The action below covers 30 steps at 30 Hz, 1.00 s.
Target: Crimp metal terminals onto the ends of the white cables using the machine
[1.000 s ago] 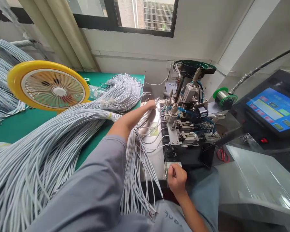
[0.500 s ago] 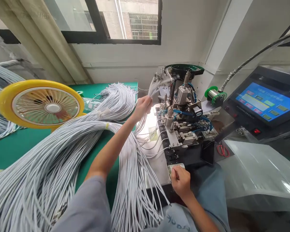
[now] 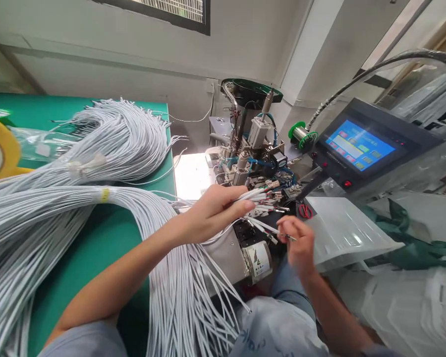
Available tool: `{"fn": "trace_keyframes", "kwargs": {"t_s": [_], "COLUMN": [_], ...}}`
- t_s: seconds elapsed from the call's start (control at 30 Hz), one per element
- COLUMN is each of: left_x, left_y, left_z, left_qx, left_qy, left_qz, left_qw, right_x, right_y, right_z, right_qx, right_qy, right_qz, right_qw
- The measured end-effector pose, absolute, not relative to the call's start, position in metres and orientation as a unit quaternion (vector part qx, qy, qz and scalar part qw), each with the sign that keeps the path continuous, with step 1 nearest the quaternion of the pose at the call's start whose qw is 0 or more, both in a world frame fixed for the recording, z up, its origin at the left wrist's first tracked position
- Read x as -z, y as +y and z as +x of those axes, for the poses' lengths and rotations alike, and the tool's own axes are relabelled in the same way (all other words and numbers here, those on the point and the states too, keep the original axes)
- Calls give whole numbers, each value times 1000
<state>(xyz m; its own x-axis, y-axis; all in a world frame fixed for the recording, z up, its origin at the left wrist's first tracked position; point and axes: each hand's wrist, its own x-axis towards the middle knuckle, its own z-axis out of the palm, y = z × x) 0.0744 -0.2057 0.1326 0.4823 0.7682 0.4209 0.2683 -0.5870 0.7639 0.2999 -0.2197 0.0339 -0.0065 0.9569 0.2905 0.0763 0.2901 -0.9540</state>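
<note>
My left hand (image 3: 223, 210) is closed around a small bunch of white cables (image 3: 258, 196), whose ends carry metal connectors and bare coloured wires pointing right. My right hand (image 3: 297, 240) pinches the end of one or more of these cables, just below and to the right of the bunch. Behind both hands stands a bench machine (image 3: 250, 144) with metal cylinders and blue air hoses. A thick bundle of white cables (image 3: 171, 277) hangs over the green table's edge beside my left forearm, bound with a yellow tie (image 3: 104, 194).
A second cable bundle (image 3: 122, 134) lies on the green table (image 3: 78, 263). To the right are a touch screen (image 3: 360, 144), a solder-like wire spool (image 3: 303, 135), red scissors (image 3: 305, 210) and a pale plastic-looking sheet (image 3: 342, 228). A yellow fan (image 3: 9, 148) is at the left edge.
My left hand has come down and right with its bunch of cables. My right hand has risen from the machine's front edge to the cable ends. The view has turned right and downward.
</note>
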Motion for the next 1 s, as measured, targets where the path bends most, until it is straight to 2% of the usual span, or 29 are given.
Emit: {"fn": "trace_keyframes", "kwargs": {"t_s": [0.13, 0.27, 0.43, 0.73, 1.0], "left_x": [-132, -129, -127, -124, -122], "left_y": [-208, -207, -209, -207, -208], "left_z": [77, 80, 84, 87, 87], "left_qx": [-382, -369, -356, -350, -376], "left_qy": [342, 349, 353, 337, 334], "left_qz": [774, 775, 787, 818, 815], "left_qw": [372, 375, 359, 307, 288], "right_x": [-109, -146, -153, -147, -143], "right_y": [-200, -193, -194, -195, -197], "right_z": [303, 290, 281, 284, 285], "right_qx": [-352, -313, -328, -335, -266], "right_qy": [-651, -711, -739, -731, -769], "right_qz": [-364, -344, -352, -360, -328], "right_qw": [566, 528, 471, 472, 479]}}
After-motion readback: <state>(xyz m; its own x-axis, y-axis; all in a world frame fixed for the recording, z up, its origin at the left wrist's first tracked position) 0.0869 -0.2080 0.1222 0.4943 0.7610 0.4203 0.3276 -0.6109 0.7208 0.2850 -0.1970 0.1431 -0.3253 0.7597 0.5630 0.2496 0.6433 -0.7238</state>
